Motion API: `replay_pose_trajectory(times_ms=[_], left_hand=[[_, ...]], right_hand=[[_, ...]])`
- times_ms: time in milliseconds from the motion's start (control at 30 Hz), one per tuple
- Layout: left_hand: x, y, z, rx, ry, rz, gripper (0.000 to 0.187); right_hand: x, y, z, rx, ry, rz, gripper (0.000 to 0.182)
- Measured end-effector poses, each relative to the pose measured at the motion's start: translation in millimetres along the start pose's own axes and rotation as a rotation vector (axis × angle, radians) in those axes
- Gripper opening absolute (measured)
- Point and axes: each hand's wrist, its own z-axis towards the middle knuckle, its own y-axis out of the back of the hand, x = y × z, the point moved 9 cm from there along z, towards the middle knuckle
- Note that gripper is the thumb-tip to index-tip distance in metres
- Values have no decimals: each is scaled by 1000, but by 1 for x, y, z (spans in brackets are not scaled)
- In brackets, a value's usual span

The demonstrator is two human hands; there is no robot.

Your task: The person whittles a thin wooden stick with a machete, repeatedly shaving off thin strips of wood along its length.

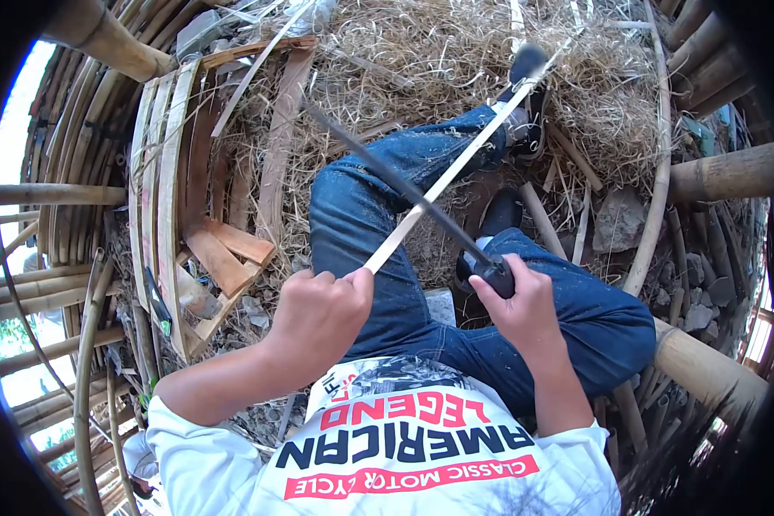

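Bamboo strip (pixel 456 176) sits clamped in my left fist (pixel 318 314); my right hand (pixel 520 301) grips the knife (pixel 404 193), which I fear could slip toward my knee (pixel 353 189).

Soft, even daylight fills the scene — brightest at the left edge, where the sky blows out to white. Shadows are faint. The fisheye lens bends everything outward, black vignette rings the frame — the dark blade (pixel 387 176) is motion-blurred.

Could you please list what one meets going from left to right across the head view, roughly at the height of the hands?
Wooden frame → left hand, gripping the bamboo strip → right hand, holding the knife → bamboo pole.
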Motion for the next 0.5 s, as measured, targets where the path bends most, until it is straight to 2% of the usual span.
replay_pose_trajectory(times_ms=[67, 100, 200, 267, 300, 400, 500], left_hand=[[0, -1, -3, -17, 3, -2, 13], [2, 2, -5, -47, 20, 4, 13], [-1, 10, -4, -66, 23, 18, 13], [-1, 2, -3, -27, 21, 37, 13], [-4, -5, -3, 25, -3, 46, 13], [1, -8, -8, 48, 10, 12, 14], [7, -2, -10, -8, 30, 0, 16]], right_hand=[[1, 11, 7, 0, 22, -41, 30], [-2, 21, 13, -72, 45, -102, 29], [-29, 34, 29, -174, -46, -79, 29], [-10, 17, 21, -123, -40, -93, 30], [-2, 6, 15, -74, -2, -21, 30], [8, -6, 6, -39, 155, -142, 32], [-14, 18, 23, -126, 39, -143, 30]])
